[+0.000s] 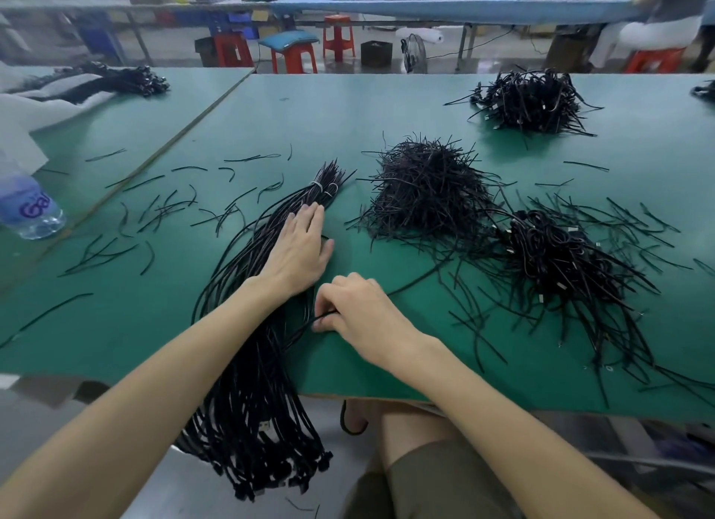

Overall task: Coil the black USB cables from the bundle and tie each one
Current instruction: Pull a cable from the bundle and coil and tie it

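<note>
Bundle point(255, 383) lies on the surface point(348, 112), long axis running away from us, under our flat left hand point(300, 247). Right hand point(360, 309) is just beside it, fingers point(327, 296) pinching one cable point(305, 325) at its right edge.

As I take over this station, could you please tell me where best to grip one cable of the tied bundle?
Probably pinch it mid-length at the right edge of the bundle, coming from the right, as the right hand does with one cable. Strands lie loose there; white ties bind the far end, and the left hand presses on top.
</note>
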A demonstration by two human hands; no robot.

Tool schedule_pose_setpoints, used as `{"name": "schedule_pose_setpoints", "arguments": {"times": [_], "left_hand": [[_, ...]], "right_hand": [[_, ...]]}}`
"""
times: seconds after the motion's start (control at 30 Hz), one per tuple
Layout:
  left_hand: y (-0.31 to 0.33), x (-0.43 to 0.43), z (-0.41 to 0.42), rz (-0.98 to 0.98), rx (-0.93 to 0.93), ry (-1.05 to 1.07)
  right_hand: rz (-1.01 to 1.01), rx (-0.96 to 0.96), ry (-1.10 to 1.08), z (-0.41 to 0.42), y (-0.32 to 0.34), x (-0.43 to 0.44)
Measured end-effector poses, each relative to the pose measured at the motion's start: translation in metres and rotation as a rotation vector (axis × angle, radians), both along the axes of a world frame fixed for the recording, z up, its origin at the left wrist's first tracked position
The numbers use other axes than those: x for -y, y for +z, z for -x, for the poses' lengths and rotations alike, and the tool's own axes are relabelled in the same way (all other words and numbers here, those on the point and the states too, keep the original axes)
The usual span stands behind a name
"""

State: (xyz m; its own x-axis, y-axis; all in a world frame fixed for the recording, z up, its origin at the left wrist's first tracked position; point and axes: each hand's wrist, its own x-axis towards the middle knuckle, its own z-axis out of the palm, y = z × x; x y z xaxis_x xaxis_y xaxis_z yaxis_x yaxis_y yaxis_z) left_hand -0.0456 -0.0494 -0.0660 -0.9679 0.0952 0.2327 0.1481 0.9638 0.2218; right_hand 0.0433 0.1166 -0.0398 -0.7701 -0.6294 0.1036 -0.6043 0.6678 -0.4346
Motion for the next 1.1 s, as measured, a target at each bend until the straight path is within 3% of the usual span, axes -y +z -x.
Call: {"name": "schedule_pose_setpoints", "arguments": {"times": [0.23, 0.43, 0.6, 0.83, 0.97, 1.1], "left_hand": [[-0.006, 0.006, 0.004, -0.001, 0.024, 0.007], [-0.007, 0.013, -0.001, -0.008, 0.000, -0.030], [-0.001, 0.003, -0.005, -0.088, -0.065, -0.123], [0.013, -0.014, -0.021, -0.299, 0.002, -0.234], [0.027, -0.024, -0.027, -0.528, -0.265, -0.090], [0.042, -0.029, -0.032, -0.706, -0.279, -0.069]], "right_hand": [[0.475, 0.271, 0.115, 0.001, 0.015, -0.021], [0.990, 0.154, -0.227, 0.031, 0.061, -0.060], [0.850, 0.154, -0.347, 0.039, 0.062, -0.091], [0.986, 0.371, -0.535, 0.029, 0.016, -0.075], [1.097, 0.391, -0.586, 0.032, 0.015, -0.068], [1.285, 0.418, -0.590, 0.039, 0.018, -0.066]]}}
